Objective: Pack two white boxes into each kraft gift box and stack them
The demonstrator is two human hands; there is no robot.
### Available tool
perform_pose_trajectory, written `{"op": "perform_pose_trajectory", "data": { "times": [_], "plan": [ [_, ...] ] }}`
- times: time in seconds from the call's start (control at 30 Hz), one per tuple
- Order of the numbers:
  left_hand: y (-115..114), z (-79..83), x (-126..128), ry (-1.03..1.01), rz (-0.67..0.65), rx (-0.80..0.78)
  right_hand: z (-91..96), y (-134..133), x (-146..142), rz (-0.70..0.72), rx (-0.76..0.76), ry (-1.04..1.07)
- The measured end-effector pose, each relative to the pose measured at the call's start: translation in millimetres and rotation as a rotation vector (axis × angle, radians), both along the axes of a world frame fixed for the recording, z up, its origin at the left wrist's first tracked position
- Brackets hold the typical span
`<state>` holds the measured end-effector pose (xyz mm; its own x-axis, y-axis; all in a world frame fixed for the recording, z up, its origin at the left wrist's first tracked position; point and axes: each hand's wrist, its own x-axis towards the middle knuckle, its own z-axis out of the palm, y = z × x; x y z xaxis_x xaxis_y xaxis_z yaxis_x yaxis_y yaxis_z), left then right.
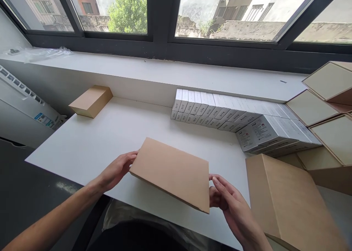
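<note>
Probably handles as a light, stiff cardboard box (172, 174), best gripped by its short ends, held over the table (129, 121) between clamped fingers of left hand (117, 171) and right hand (231, 201).

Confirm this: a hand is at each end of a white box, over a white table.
Wrong colour: the head view shows the box is brown, not white. The rest holds: left hand at one end, right hand at the other, white table beneath.

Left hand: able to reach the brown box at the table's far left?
Likely yes, if it lets go: the left hand is at the left edge of the flat brown box, and only tabletop shows between that hand and the far-left box.
</note>
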<state>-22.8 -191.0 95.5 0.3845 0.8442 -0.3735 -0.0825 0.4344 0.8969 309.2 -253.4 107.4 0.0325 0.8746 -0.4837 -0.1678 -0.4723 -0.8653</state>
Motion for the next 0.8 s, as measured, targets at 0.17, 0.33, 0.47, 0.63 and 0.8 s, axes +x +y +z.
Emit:
{"op": "perform_pose_trajectory", "data": {
  "times": [0.17,0.33,0.47,0.63,0.8],
  "plan": [
    [-0.2,-6.2,-6.2,-0.003,-0.151,0.035,1.5,1.1,4.8,0.030,0.015,-0.030],
    [0.6,-19.7,-13.9,0.216,-0.219,0.141,-4.1,3.1,3.6,0.119,-0.059,0.037],
    [-9.8,-33.7,-9.5,0.294,-0.271,0.433,-1.4,3.1,-2.6,0.090,-0.095,0.151],
    [-16.8,-54.6,-3.0,0.366,-0.130,0.804,6.7,8.0,-4.5,0.047,-0.048,0.208],
    [17.3,-44.7,-3.6,0.291,0.105,1.394,2.9,11.2,0.5,0.008,0.020,0.118]
  ]
}}
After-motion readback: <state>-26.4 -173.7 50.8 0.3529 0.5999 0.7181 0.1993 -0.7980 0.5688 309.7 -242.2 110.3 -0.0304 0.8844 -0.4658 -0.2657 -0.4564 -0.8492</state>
